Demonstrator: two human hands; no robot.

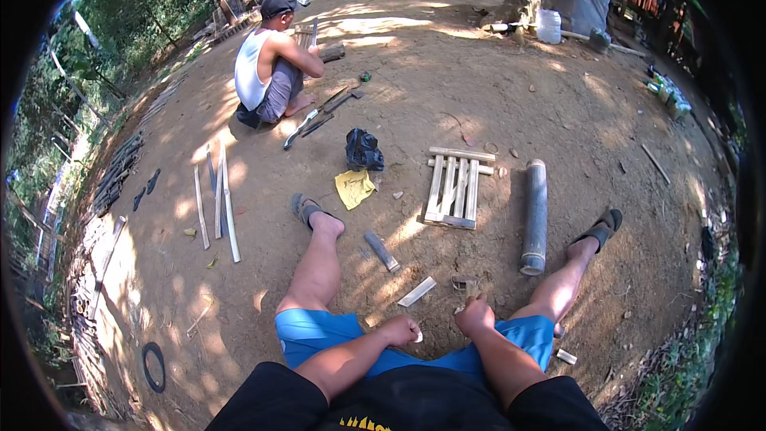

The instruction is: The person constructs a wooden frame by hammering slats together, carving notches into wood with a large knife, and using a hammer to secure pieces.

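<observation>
My left hand (401, 330) is closed in front of my lap, and a small pale bit shows at its fingertips, too small to name. Across from it my right hand (475, 315) is a fist around something short and tan that sticks up past the fingers; its kind is not clear. A flat split bamboo piece (416, 291) lies on the dirt just ahead of the hands. Beyond that is a short grey bamboo section (381, 251). A slatted bamboo frame (456, 189) rests on the ground farther out, with a thick bamboo pole (535, 215) to its right.
Past my left foot lie a yellow cloth (354, 188) and a black plastic bag (364, 150). Long bamboo strips (227, 203) are at the left. Another person (271, 72) squats ahead, holding a slatted piece, near long-bladed tools (323, 116). A black ring (153, 367) lies at lower left.
</observation>
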